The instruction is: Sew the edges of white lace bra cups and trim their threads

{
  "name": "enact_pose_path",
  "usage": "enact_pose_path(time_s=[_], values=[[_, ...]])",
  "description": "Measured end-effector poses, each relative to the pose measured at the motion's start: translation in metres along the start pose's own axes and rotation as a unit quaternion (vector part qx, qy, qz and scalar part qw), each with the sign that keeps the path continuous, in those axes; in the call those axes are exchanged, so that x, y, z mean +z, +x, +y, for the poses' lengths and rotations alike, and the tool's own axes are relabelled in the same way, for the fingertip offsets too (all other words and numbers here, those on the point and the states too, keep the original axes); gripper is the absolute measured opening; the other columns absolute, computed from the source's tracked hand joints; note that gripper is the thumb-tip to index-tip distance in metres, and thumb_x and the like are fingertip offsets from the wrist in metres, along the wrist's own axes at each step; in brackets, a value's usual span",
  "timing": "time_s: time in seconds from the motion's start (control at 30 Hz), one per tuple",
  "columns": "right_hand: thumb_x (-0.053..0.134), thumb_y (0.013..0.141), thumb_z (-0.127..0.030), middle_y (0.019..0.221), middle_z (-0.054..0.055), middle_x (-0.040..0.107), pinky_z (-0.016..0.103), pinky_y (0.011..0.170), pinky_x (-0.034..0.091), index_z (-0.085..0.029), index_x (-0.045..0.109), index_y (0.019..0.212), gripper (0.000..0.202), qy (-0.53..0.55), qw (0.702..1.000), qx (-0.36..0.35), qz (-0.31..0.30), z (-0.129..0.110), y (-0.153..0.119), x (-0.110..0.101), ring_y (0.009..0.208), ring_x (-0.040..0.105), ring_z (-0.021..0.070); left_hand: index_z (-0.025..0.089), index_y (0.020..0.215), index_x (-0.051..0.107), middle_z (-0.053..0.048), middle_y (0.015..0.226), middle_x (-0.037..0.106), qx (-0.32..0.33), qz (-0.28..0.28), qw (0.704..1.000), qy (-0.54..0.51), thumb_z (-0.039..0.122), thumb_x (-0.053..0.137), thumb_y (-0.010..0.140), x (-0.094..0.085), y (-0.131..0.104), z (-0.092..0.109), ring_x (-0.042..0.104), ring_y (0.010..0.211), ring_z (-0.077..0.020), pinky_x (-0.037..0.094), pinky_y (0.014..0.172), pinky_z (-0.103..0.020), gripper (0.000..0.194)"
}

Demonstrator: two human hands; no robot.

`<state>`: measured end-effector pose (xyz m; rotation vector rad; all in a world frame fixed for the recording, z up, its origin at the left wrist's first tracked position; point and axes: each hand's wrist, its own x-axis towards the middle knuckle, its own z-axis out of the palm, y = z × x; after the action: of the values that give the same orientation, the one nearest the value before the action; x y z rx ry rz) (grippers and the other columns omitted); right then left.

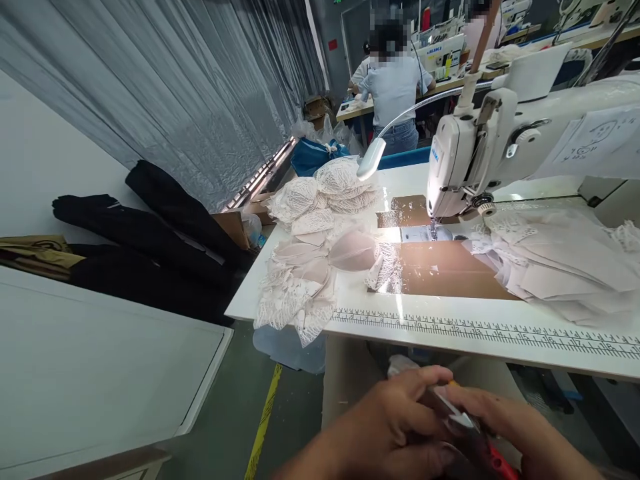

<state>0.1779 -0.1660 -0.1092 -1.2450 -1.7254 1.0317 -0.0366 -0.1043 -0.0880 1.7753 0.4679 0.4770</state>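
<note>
Hands closed round red-handled metal tool (details blurred), near side of table edge; floor leftward.

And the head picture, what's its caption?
Left hand and right hand hold a metal tool near the sewing machine.

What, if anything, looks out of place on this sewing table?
At left, some lace pieces droop untidily over the front edge of the table. The brown covering near the needle looks patchy, perhaps worn.

Around the glossy white sewing machine, smooth brown tape-like sheeting shines below its needle, matt beige cloth pieces lie right, and rough openwork white lace left.
</note>
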Motion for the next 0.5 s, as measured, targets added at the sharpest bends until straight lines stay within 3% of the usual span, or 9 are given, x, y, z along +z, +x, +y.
enact_pose_path(time_s=[0.13, 0.23, 0.4, 0.5], values=[[0.075, 0.076, -0.034, 0.103, 0.005, 0.077, 0.025, 0.076, 0.059, -0.03, 0.067, 0.124, 0.048, 0.016, 0.999, 0.034, 0.016, 0.01, 0.002, 0.008, 0.087, 0.075, 0.0236, 0.017, 0.106, 0.075, -0.01, 0.11, 0.069, -0.063, -0.037, 0.997, -0.013, 0.034, 0.054, 0.093, 0.008, 0.003, -0.005, 0.064, 0.1, -0.0233, 0.048, 0.089, -0.029, 0.03], [0.073, 0.081, -0.032, 0.093, 0.001, 0.076, 0.019, 0.07, 0.058, -0.031, 0.061, 0.129, 0.05, 0.023, 0.999, 0.027, 0.024, 0.018, -0.001, 0.015, 0.079, 0.074, 0.0183, 0.014, 0.098, 0.075, -0.01, 0.092, 0.069, -0.087, -0.051, 0.994, -0.038, 0.042, 0.051, 0.094, 0.015, 0.002, -0.011, 0.064, 0.085, -0.0206, 0.048, 0.079, -0.026, 0.037], [0.066, 0.086, -0.032, 0.084, 0.001, 0.076, 0.02, 0.072, 0.059, -0.027, 0.067, 0.122, 0.036, -0.006, 0.994, 0.053, 0.095, 0.027, -0.001, 0.009, 0.072, 0.074, 0.0169, 0.011, 0.089, 0.073, -0.009, 0.083, 0.064, -0.047, 0.02, 0.996, -0.068, 0.043, 0.052, 0.094, 0.023, -0.003, -0.028, 0.06, 0.078, -0.0171, 0.046, 0.073, -0.024, 0.039], [0.072, 0.08, -0.039, 0.091, 0.004, 0.078, 0.023, 0.072, 0.06, -0.026, 0.071, 0.118, 0.04, -0.045, 0.988, 0.079, 0.128, 0.037, -0.007, -0.003, 0.075, 0.075, 0.0211, 0.01, 0.086, 0.073, -0.01, 0.082, 0.063, -0.042, 0.065, 0.993, -0.085, 0.041, 0.055, 0.093, 0.023, -0.007, -0.036, 0.059, 0.076, -0.0158, 0.045, 0.071, -0.024, 0.036]])
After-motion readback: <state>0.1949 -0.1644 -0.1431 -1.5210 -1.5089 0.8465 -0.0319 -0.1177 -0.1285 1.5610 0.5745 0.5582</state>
